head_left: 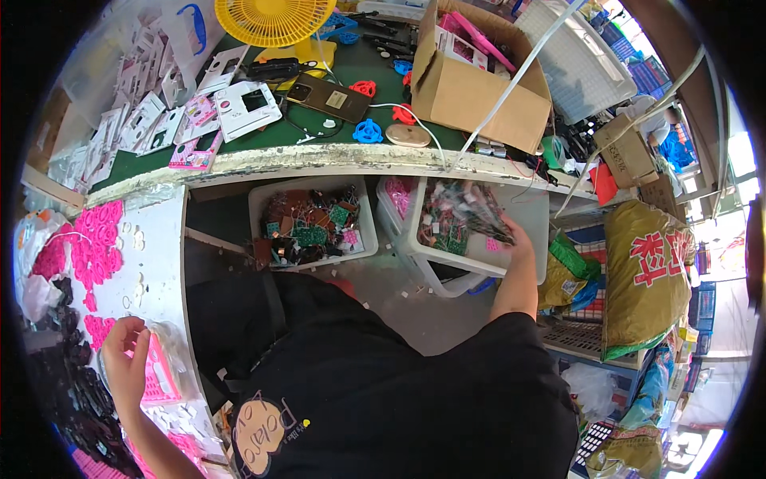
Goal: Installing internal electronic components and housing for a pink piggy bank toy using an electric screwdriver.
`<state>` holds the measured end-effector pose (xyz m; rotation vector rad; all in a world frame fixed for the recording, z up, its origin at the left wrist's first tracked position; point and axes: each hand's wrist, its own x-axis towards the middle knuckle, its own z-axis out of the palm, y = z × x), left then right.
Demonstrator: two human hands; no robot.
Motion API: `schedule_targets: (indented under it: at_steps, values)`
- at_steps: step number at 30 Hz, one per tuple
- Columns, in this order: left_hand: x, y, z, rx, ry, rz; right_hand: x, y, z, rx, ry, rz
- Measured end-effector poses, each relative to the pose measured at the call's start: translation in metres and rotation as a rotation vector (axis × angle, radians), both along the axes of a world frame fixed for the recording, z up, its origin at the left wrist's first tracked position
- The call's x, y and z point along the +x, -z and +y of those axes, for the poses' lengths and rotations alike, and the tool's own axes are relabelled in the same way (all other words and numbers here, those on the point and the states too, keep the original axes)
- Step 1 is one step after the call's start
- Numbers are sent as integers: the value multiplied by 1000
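On the white side table at left, my left hand (128, 359) is closed, thumb and fingers curled at the edge of a pink plastic casing (163, 375) with a slotted grille. My right hand (519, 241) is out over a white plastic bin (527, 203) under the bench. It grips a motion-blurred clump of wired electronic parts (479, 209). Green circuit boards (443, 235) with wires lie in that bin's left part, below the clump. A small pink part (492, 243) is near my fingers.
Another bin (369, 231) of wired boards stands left under the bench. The bench edge (303, 164) runs above both bins. On top are a yellow fan (275, 20), a phone (329, 97), white casings (243, 112) and a cardboard box (479, 108). A filled sack (650, 279) stands at right.
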<state>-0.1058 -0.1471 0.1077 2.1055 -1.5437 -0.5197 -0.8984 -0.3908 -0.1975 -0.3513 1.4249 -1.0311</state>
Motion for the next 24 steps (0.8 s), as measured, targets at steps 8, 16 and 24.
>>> schedule_targets:
  at_steps: [8,16,24]
  values:
    - [-10,0,-16,17,88,0,-8,-10,33,2,1,111]
    - [-14,0,-12,3,68,2,-33,-21,25,97,54,122]
    - [-15,2,-8,-45,42,11,-78,-21,43,351,-107,374]
